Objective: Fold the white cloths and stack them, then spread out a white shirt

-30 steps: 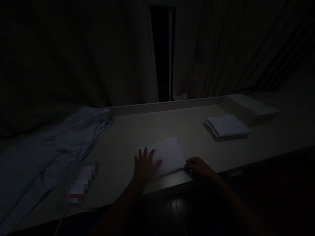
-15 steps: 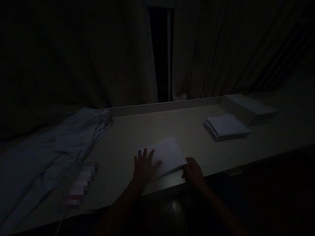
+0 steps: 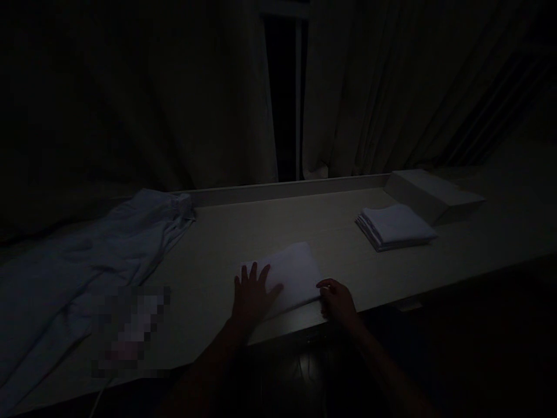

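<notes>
A folded white cloth [image 3: 296,270] lies on the pale tabletop in front of me, a little turned. My left hand [image 3: 252,296] presses flat on its left part with fingers spread. At the cloth's near right corner, my right hand [image 3: 337,299] has its fingers curled, the index finger over the corner and the thumb lower. The dim light blurs how firmly that corner is held. Farther right rests a stack of folded white cloths [image 3: 395,223], apart from both hands.
A loose, crumpled light garment [image 3: 108,249] covers the table's left side. Near it is a pixelated object [image 3: 139,322] with a pale cable [image 3: 98,397]. A low pale box [image 3: 435,191] stands at the back right. Dark curtains [image 3: 209,104] hang behind the table's raised back edge [image 3: 282,190].
My right fingers have shifted slightly left at the cloth's near right corner, the index finger now over its top. My left hand stays spread on the cloth. The view has moved slightly.
</notes>
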Action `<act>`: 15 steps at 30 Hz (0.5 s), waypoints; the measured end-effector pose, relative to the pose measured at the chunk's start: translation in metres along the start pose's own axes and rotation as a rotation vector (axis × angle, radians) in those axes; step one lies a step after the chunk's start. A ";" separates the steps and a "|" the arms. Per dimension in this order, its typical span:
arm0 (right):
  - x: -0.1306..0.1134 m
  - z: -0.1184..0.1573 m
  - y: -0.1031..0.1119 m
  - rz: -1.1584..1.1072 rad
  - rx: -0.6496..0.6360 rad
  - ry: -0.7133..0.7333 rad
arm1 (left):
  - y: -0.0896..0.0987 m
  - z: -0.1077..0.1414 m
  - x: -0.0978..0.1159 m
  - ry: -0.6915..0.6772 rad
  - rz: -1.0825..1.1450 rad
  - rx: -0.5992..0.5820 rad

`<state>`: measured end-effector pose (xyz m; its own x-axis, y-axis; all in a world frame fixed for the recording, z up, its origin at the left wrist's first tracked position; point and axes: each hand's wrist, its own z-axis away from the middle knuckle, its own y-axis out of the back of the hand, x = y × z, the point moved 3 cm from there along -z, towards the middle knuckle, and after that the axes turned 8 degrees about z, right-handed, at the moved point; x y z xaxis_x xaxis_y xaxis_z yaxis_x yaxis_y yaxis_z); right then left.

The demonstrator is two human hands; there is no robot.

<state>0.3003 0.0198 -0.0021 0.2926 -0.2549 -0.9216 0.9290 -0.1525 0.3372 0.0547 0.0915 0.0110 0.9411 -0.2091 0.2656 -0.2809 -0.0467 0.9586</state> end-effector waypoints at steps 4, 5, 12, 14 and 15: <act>0.007 -0.002 -0.003 -0.073 0.097 -0.009 | 0.000 0.000 -0.001 -0.008 -0.018 0.016; 0.009 -0.003 -0.004 -0.092 0.120 -0.022 | 0.000 0.000 -0.001 -0.010 -0.023 0.021; 0.008 -0.001 0.000 -0.078 0.117 -0.021 | -0.002 -0.001 -0.001 -0.001 -0.027 0.045; 0.007 0.001 0.001 -0.068 0.085 -0.013 | -0.003 -0.001 -0.001 -0.006 -0.030 0.049; 0.007 0.002 0.001 -0.059 0.075 0.002 | -0.003 -0.001 -0.002 -0.006 -0.032 0.048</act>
<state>0.3029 0.0158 -0.0076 0.2381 -0.2417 -0.9407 0.9251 -0.2386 0.2954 0.0542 0.0928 0.0073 0.9487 -0.2126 0.2340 -0.2594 -0.1002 0.9606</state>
